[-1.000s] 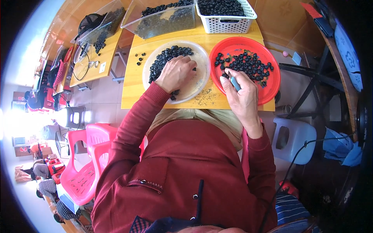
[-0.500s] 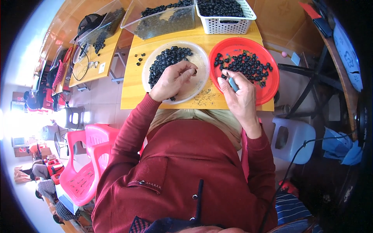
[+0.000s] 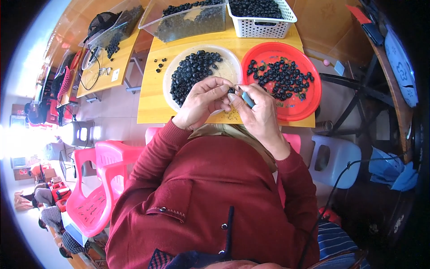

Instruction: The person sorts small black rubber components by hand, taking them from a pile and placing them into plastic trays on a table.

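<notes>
Black part point(image 3: 231, 90) sits pinched in our left hand point(image 3: 200, 101); our right hand point(image 3: 261, 113), nearly closed, grips a blue tool point(image 3: 247, 99).

Small round black piece point(image 3: 231, 90) beside blue tool point(image 3: 247, 100)

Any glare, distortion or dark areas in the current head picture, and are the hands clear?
Head view: glare burns out the far left; head view: fisheye rim black, edges bent; head view: shadow below the pale blue chair; head view: left hand and right hand fairly sharp, small black piece between them short on detail.
</notes>
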Tool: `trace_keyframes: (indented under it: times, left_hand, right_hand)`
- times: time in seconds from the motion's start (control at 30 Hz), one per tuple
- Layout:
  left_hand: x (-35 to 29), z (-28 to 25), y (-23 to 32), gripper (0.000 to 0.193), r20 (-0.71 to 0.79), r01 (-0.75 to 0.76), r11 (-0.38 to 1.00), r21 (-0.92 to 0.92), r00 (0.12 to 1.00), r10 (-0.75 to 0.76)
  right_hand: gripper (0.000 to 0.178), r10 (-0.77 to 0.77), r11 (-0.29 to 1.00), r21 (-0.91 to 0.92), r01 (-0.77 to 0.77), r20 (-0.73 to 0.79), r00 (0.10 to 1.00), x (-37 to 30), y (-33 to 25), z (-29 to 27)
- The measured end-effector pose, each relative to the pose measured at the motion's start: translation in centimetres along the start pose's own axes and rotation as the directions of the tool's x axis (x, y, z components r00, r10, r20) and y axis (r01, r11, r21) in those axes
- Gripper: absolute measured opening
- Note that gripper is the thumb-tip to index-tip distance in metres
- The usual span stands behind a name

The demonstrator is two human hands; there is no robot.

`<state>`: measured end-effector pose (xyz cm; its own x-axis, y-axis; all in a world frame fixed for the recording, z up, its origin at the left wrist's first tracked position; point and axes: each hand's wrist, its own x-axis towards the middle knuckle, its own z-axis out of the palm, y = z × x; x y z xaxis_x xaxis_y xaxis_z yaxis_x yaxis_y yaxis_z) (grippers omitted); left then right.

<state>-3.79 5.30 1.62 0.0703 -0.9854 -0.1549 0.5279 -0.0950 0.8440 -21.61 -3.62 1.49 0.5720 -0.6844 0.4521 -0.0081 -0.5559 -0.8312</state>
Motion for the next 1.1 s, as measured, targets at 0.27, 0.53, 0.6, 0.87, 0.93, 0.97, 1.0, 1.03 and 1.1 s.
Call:
trace_keyframes:
  times: [0.27,0.53,0.6,0.87,0.93,0.97,1.0,1.03,1.1]
  left_hand:
    - [-0.2,0.1,-0.6,0.019,-0.008,-0.012,0.993,-0.12,1.0,0.011]
    - [-0.7,-0.2,-0.8,0.016,-0.002,0.026,0.97,-0.242,1.0,-0.027]
    - [-0.8,-0.2,-1.0,0.016,-0.072,0.011,0.96,-0.281,0.997,-0.033]
    - [-0.9,0.2,-1.4,0.016,-0.051,-0.032,0.927,-0.373,0.999,0.014]
    - [-0.9,0.2,-1.4,0.017,-0.035,-0.031,0.923,-0.383,0.999,0.019]
    - [-1.0,0.2,-1.5,0.017,-0.041,-0.031,0.924,-0.382,0.999,0.016]
    - [-1.0,0.2,-1.5,0.017,-0.046,-0.031,0.924,-0.381,0.999,0.014]
    - [-1.0,0.2,-1.5,0.017,-0.046,-0.03,0.924,-0.381,0.999,0.014]
    - [-1.1,0.3,-1.4,0.018,-0.031,-0.033,0.926,-0.376,0.999,0.023]
  right_hand:
    - [0.021,-0.053,0.998,0.024,0.053,-0.016,0.998,-0.2,0.1,0.2]
    - [0.026,-0.066,0.998,-0.025,0.066,-0.009,0.998,0.1,-0.3,-0.4]
    - [0.028,-0.093,0.995,-0.037,0.092,-0.022,0.995,0.1,-0.5,-0.5]
    - [0.031,-0.088,0.994,-0.062,0.093,0.075,0.993,-0.4,-0.9,-0.4]
    - [0.03,-0.105,0.992,-0.06,0.109,0.075,0.992,-0.4,-0.9,-0.3]
    - [0.03,-0.121,0.991,-0.057,0.125,0.077,0.99,-0.5,-0.8,-0.2]
    - [0.03,-0.121,0.991,-0.057,0.125,0.076,0.99,-0.4,-0.9,-0.3]
    - [0.029,-0.121,0.991,-0.05,0.126,0.084,0.989,-0.4,-0.9,-0.4]
    - [0.028,-0.121,0.991,-0.042,0.125,0.09,0.989,-0.4,-0.9,-0.4]
